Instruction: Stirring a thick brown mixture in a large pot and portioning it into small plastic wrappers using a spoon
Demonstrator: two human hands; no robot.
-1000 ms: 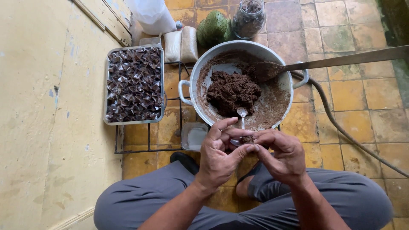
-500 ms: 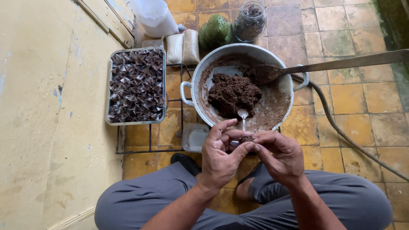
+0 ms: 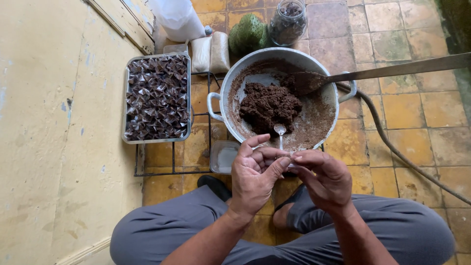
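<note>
My left hand [image 3: 255, 174] and my right hand [image 3: 324, 176] meet fingertip to fingertip just in front of a big grey pan [image 3: 221, 98]. Together they pinch a small clear wrapper [image 3: 290, 162], mostly hidden by the fingers. A small metal spoon [image 3: 280, 132] leans on the pan's near rim, its bowl resting by a lump of dark brown paste [image 3: 270, 105]. A long flat spatula [image 3: 392, 71] lies in the pan with its handle pointing right.
A metal tray [image 3: 156, 98] full of small wrapped brown pieces sits to the left on a wire rack. A small clear box [image 3: 224, 157], two pale bags, a green fruit [image 3: 248, 34], a glass jar [image 3: 288, 22] and a hose [image 3: 402, 157] lie on the tiled floor. A yellow wall runs along the left.
My hands stay together at the pan's near edge; the fingers have shifted slightly on the wrapper. Nothing else has moved.
</note>
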